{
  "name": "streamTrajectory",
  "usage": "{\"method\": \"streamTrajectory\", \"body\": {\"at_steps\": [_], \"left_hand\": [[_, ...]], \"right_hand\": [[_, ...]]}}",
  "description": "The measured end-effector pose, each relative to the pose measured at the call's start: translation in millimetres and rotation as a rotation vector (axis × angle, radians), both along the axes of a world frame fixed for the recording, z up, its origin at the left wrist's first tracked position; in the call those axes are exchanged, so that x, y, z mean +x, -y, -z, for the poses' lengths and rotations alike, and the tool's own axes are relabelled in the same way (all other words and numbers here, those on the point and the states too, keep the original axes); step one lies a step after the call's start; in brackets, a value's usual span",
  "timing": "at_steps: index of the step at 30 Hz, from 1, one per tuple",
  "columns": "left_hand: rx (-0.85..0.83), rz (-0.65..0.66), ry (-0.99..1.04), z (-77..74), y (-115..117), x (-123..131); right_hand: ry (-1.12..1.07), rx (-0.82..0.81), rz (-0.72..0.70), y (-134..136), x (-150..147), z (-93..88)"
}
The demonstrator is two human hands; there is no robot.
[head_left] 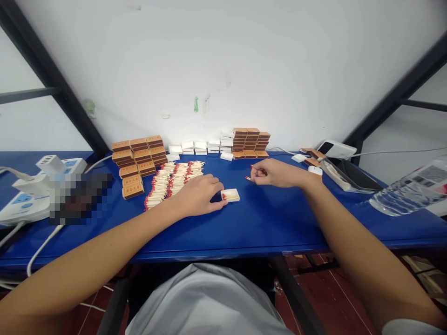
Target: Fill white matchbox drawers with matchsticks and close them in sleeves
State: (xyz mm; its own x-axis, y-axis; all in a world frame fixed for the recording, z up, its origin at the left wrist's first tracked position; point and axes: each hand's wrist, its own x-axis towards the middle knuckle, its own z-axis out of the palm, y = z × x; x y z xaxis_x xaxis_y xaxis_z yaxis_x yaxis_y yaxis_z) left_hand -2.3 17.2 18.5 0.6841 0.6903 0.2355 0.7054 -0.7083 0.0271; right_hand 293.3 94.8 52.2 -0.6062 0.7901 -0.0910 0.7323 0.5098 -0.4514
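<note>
My left hand (199,194) rests curled on the blue table (265,223), its fingertips touching the left side of a small open matchbox tray (230,195) that holds a few red-tipped matches. My right hand (272,173) lies just right of the tray, fingers pinched on several red-tipped matches (250,177). A long heap of loose matches (172,182) spreads out to the left of my left hand.
Brown matchbox sleeves are stacked at the back left (138,156) and back centre (249,142), with white inner trays (199,147) between them. Power strips (35,186) and cables lie at the left; a phone (352,174), a charger and a plastic water bottle (408,190) at the right.
</note>
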Motion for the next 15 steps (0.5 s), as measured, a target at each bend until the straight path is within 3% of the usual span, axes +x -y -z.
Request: {"method": "streamTrajectory", "body": {"at_steps": [4,8,15], "left_hand": [[0.011,0.001,0.007,1.3,-0.6,-0.2],[0.015,0.012,0.011,1.9,-1.7,-0.3],[0.003,0.01,-0.011,0.6,-1.7,0.1]], "right_hand": [[-0.119,-0.001,-0.075,21.4,-26.8,-3.4],[-0.074,0.058,-0.16,32.3,-48.3,5.0],[-0.004,0.125,-0.19,36.6,-56.4,9.9]]}}
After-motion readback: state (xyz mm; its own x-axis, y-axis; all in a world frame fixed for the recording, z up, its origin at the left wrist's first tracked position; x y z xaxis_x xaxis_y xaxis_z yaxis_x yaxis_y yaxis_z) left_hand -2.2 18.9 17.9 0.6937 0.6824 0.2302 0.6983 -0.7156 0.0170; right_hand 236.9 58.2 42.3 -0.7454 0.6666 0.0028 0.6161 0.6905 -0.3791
